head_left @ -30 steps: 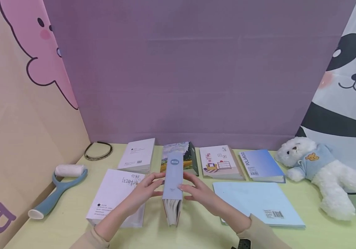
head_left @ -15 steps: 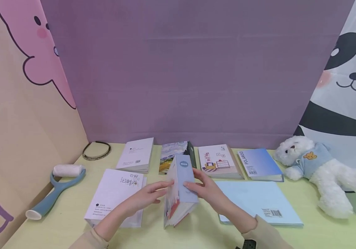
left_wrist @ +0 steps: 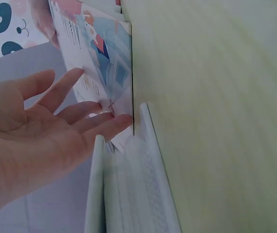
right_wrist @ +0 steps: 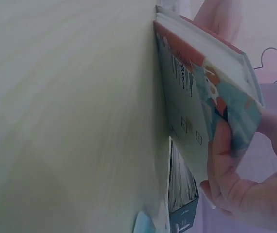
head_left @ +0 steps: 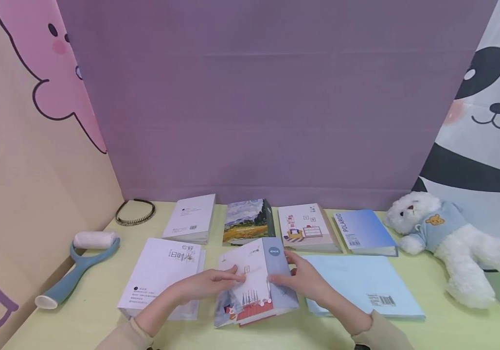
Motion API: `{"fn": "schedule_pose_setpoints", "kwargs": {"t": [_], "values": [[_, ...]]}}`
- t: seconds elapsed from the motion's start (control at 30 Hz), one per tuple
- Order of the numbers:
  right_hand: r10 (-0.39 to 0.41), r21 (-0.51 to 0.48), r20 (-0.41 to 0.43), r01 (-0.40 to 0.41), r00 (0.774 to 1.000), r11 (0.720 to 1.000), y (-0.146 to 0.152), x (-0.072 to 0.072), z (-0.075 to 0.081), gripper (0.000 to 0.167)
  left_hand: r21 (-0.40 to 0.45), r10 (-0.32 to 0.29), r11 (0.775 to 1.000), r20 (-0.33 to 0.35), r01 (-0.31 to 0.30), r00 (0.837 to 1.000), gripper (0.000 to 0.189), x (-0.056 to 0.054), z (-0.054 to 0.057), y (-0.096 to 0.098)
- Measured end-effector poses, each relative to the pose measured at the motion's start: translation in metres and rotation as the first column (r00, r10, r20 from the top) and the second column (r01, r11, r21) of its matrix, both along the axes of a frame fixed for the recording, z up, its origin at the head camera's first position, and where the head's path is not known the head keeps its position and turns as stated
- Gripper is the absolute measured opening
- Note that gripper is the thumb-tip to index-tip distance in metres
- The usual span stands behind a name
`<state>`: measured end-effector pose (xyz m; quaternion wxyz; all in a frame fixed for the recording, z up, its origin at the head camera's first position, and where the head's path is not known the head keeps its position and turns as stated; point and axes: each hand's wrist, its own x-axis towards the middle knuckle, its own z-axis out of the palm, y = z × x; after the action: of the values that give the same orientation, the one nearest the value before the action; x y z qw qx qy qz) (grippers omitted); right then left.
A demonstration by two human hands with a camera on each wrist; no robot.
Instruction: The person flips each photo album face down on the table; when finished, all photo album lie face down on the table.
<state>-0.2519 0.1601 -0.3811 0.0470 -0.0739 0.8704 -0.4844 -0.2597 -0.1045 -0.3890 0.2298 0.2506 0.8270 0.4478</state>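
Note:
A thick photo album [head_left: 256, 278] with a white illustrated cover and a blue-grey spine leans toward the left at the front middle of the table. My right hand [head_left: 306, 278] grips its spine side, thumb on the spine; the right wrist view shows fingers curled under the lower cover [right_wrist: 184, 97]. From the other side my left hand [head_left: 206, 286] touches the cover with its fingertips. Those fingers [left_wrist: 60, 94] are spread and fairly straight in the left wrist view, palm turned up.
A white album [head_left: 160, 272] lies close to the left forearm, a light blue one [head_left: 355, 279] by the right. Behind stand a white album [head_left: 190, 216], a landscape-covered one [head_left: 245, 221], an illustrated one [head_left: 304, 228] and POLAROID [head_left: 366, 231]. Lint roller [head_left: 79, 267], headband [head_left: 133, 221] left; teddy bear [head_left: 447, 243] right.
The album has gone from upright, spine up, to tilted leftward, its white cover now showing upward. Both hands have come down with it, the right still gripping the spine side.

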Motion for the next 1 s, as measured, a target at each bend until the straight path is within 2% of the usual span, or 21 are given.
{"fn": "schedule_pose_setpoints", "kwargs": {"t": [0.1,0.3,0.4,0.73,0.87,1.0], "values": [[0.019,0.03,-0.004,-0.019,1.0,0.999,0.002,0.0,-0.002,0.076,-0.007,0.011,1.0,-0.004,-0.011,1.0,0.037,-0.003,-0.002,-0.002],[-0.038,0.117,-0.008,0.039,0.999,0.992,0.001,0.005,-0.005,0.082,-0.01,0.02,1.0,0.027,-0.02,0.999,0.037,-0.006,-0.001,-0.003],[-0.036,0.146,-0.005,0.036,0.999,0.989,0.002,0.005,-0.006,0.082,-0.008,0.015,1.0,0.033,-0.015,0.999,0.037,-0.007,-0.001,-0.003],[0.038,0.227,0.052,-0.049,0.998,0.973,0.009,0.0,-0.017,0.079,-0.008,0.016,1.0,-0.002,-0.016,1.0,0.036,-0.014,-0.005,-0.002],[0.068,0.222,0.059,-0.079,0.996,0.972,0.009,-0.001,-0.016,0.07,0.001,0.002,1.0,-0.008,-0.002,1.0,0.035,-0.018,-0.008,0.0],[0.076,0.216,0.074,-0.09,0.994,0.972,0.009,-0.002,-0.013,0.07,0.0,0.001,1.0,-0.013,-0.001,1.0,0.034,-0.022,-0.009,0.002]]}}
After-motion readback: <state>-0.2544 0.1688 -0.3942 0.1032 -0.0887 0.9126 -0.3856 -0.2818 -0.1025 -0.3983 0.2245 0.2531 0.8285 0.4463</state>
